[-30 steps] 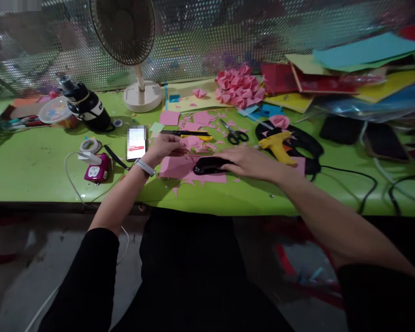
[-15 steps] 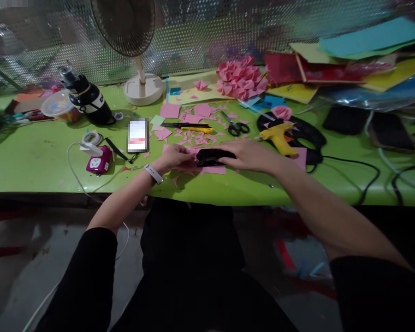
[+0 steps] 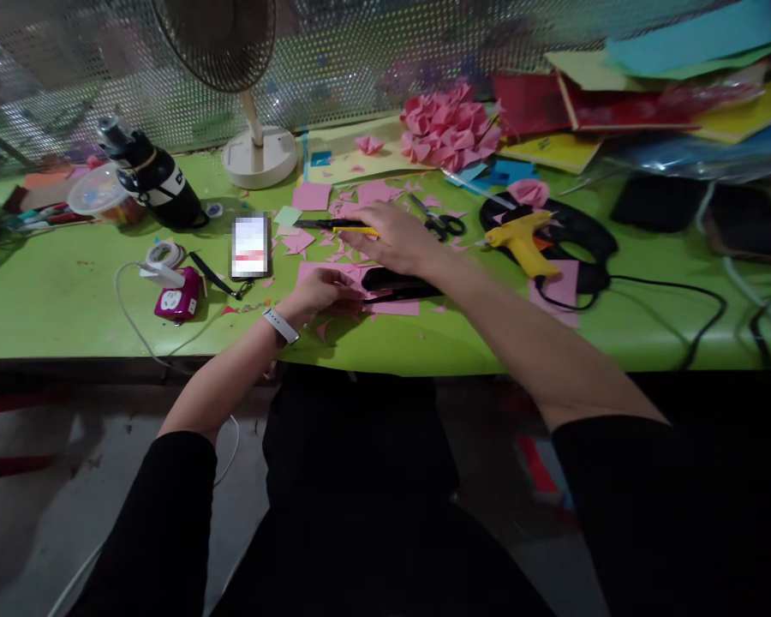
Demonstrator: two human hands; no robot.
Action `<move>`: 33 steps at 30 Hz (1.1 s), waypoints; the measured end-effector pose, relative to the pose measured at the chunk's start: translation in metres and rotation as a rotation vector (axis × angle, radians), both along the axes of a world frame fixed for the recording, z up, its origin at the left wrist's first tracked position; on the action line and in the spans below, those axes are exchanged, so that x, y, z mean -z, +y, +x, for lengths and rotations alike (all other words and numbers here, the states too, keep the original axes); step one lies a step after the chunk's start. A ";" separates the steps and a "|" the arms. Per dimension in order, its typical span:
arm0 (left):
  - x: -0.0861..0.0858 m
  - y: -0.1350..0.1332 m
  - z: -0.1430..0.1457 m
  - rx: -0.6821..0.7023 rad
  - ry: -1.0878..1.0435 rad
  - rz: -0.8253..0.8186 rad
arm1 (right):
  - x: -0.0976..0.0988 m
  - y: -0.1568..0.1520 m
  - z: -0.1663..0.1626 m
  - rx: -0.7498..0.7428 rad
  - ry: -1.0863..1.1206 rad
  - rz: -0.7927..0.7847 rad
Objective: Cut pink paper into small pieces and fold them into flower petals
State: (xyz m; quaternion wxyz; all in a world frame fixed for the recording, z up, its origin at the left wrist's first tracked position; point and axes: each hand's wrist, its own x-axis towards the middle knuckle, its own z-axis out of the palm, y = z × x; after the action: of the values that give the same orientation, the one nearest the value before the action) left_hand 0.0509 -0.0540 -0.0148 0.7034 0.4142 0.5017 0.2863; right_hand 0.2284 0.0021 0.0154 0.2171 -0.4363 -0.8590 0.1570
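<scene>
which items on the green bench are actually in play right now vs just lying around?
In play:
left hand resting on the pink sheet
black stapler lying on that sheet
right hand over the yellow utility knife

Lying about:
scissors
yellow glue gun
phone
fan
black bottle
pink paper flower pile

1. Left hand (image 3: pixel 321 291) lies low and loosely curled, fingers pointing toward 2 o'clock, forearm bare, black sleeve pushed up.
2. Right hand (image 3: pixel 391 238) is stretched flat, fingers spread toward 10 o'clock, at 1 o'clock from the left hand, arm extended.
</scene>
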 end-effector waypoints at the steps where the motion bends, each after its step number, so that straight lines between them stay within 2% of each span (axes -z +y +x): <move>1: 0.000 0.000 0.001 -0.008 -0.002 -0.004 | 0.003 0.003 -0.005 -0.011 -0.020 0.002; 6: -0.001 0.002 0.003 -0.030 0.027 -0.006 | 0.024 0.013 -0.015 -0.069 -0.154 -0.046; 12: 0.003 0.006 0.001 0.003 0.020 -0.009 | 0.040 0.024 -0.011 -0.103 -0.178 -0.110; 22: -0.001 0.007 0.002 0.052 0.071 -0.013 | 0.039 0.021 -0.016 -0.085 -0.271 -0.175; 33: -0.003 0.008 0.003 0.054 0.086 -0.028 | 0.051 0.030 -0.015 -0.104 -0.234 -0.125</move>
State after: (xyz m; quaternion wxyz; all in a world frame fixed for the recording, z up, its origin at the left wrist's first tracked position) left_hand 0.0541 -0.0465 -0.0118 0.6943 0.4297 0.5240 0.2423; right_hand 0.2138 0.0321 -0.0359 0.0794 -0.4190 -0.8885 0.1692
